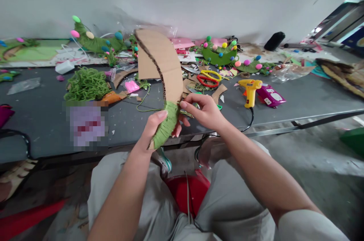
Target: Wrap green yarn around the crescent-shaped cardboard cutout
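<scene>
Both forearms reach forward; the left hand grips the part-wrapped cardboard crescent above the tabletop's edge, the right hand pinched narrow beside it. Green yarn lies left, glue gun right.

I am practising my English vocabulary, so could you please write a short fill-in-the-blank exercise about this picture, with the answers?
The hand wrapped around the curved brown cardboard piece is the ____ one.
The pistol-shaped yellow plastic glue gun has a ____ cord.
In this view, the glue gun lies to the ____ of the tangled heap of green yarn.

Missing words: left; black; right.
</scene>
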### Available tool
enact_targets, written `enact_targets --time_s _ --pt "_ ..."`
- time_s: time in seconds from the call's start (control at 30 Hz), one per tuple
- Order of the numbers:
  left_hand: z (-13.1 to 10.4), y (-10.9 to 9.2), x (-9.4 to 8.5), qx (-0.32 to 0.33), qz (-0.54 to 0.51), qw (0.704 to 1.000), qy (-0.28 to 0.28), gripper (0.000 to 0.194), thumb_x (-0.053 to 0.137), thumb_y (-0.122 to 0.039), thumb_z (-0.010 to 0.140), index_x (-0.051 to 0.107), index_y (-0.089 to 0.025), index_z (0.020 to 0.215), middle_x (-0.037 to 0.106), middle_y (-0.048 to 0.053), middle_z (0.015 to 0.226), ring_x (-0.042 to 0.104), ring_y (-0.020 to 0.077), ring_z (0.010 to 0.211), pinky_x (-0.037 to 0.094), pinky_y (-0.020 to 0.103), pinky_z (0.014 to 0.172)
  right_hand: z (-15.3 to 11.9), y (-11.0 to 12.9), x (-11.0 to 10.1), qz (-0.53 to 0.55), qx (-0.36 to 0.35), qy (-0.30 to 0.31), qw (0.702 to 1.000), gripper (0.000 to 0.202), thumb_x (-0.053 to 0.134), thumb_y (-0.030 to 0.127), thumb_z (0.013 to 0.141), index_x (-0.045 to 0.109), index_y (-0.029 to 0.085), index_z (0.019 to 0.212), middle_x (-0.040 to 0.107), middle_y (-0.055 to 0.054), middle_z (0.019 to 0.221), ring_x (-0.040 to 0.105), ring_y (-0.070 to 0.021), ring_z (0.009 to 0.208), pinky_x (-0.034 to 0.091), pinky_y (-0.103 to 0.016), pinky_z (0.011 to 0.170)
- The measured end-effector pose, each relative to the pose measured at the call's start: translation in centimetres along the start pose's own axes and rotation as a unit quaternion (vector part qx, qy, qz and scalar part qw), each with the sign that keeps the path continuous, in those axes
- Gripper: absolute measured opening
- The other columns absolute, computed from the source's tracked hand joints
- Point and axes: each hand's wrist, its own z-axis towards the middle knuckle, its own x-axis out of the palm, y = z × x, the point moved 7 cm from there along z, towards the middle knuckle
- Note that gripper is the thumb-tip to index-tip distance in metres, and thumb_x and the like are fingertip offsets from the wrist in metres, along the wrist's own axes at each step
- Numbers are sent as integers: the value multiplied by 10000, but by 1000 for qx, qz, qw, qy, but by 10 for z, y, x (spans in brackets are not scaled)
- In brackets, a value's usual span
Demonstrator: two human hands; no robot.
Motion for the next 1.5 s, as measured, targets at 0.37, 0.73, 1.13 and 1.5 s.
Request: enact_targets --time_s 0.37,0.73,1.13,1.5 --pt "-11 0 -14 -54 -8 994 -97 466 575 -508 869 756 -103 1012 767 125 806 723 266 717 596 363 670 3 -18 0 33 75 -2 997 360 711 508 869 677 155 805 657 -12 724 590 -124 689 478 -259 669" --pt "-18 -11 -44 -19 45 987 -152 306 774 -267 815 739 -164 1102 744 61 939 709 197 829 556 238 657 6 -19 -10 39 68 2 997 363 678 500 898 646 149 814 578 -2 740 496 -109 691 414 -249 647" --pt "-11 -12 -39 7 37 983 -182 315 796 -282 768 680 -131 1019 733 83 930 717 232 878 590 316 744 5 -15 -7 37 14 32 999 238 647 391 943 693 157 947 679 -46 892 591 -143 811 486 -287 778" --pt "-10 -6 -45 17 25 974 -225 293 742 -239 764 728 -145 1041 763 71 1018 705 244 976 557 312 823 6 -11 -5 9 2 21 1000 238 655 399 933 689 166 892 691 -38 870 591 -144 795 482 -282 762"
